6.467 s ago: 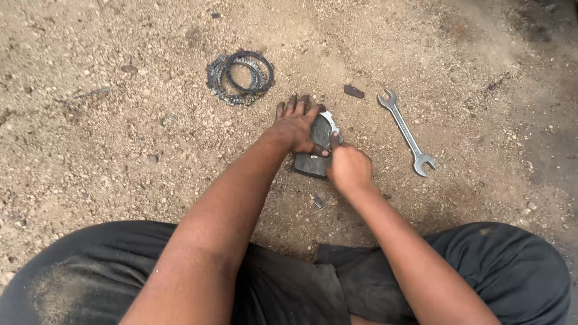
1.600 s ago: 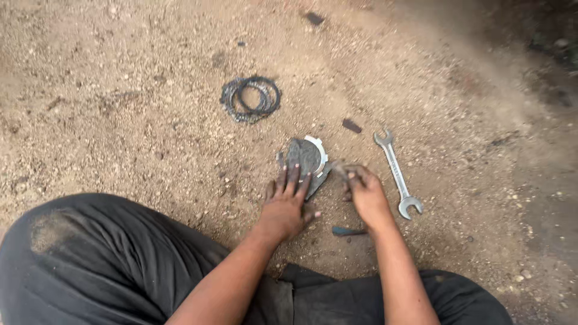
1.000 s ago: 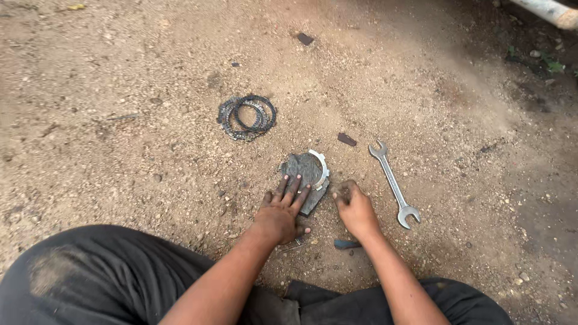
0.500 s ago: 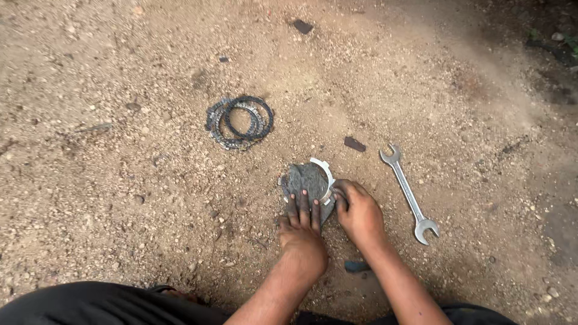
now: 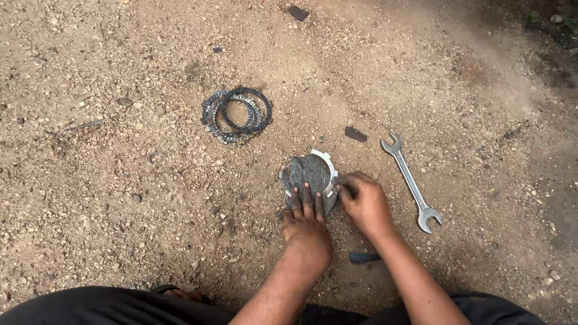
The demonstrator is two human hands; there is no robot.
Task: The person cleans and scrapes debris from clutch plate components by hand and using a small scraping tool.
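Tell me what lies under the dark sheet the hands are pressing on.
Under the dark sheet, a pale metal ring shows along its right edge, on the gravel ground. The left hand and right hand cover the rest, so its lower part cannot be seen.

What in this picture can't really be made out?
Head view only:
- What the right hand pinches: hidden inside its curled fingers.
- The near part of the metal ring and dark sheet: covered by the left hand.
- The small dark object on the ground: partly behind the right forearm.
- The legs: cut off by the bottom edge.
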